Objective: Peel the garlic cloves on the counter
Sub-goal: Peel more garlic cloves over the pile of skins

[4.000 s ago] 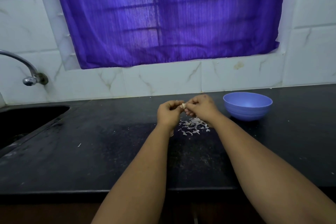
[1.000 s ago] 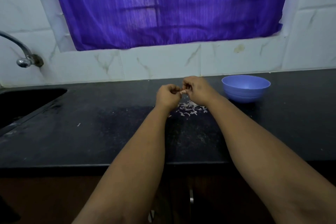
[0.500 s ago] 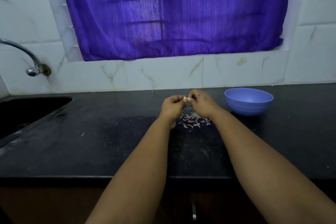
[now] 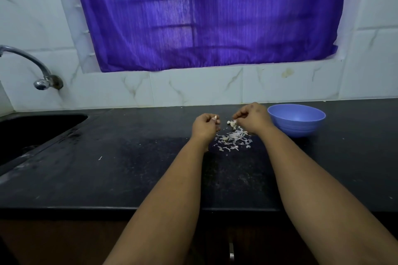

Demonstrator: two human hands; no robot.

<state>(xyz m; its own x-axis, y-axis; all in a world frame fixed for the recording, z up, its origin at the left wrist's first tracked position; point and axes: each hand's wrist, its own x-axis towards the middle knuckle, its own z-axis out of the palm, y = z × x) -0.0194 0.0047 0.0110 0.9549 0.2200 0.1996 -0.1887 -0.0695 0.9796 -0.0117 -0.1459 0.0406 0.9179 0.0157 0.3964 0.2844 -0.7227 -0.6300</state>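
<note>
While your two hands are held apart above the black worktop [image 4: 129, 168], each one has something small in it. Your left hand [image 4: 204, 126] is curled into a loose fist, and its fingers [image 4: 217, 121] pinch a pale garlic clove [image 4: 215, 117] whose tip pokes out at the top of the fist. Your right hand [image 4: 253, 119] is curled too, knuckles up, with its fingertips turned down and to the left; they pinch a whitish scrap of garlic skin [image 4: 232, 123] just above the worktop. Whether that scrap has any clove in it is too small to tell.

Directly below and between your hands lies a scattered heap of papery peelings [image 4: 232, 140], spread on the worktop, with your right wrist above its right edge. One stray flake [image 4: 100, 158] lies well apart to the left. Just to the right of your right hand stands a blue bowl [image 4: 301, 127], upright, near the back of the worktop; from this angle its inside looks plain blue and you cannot make out any contents.

At the far left the worktop drops into a dark sink [image 4: 32, 131], and a curved metal tap [image 4: 38, 71] comes out of the white tiled wall [image 4: 193, 88] above it. A purple curtain [image 4: 204, 17] hangs over the window behind, with the bars showing faintly through the cloth. Both of your bare forearms reach in from the bottom edge.
</note>
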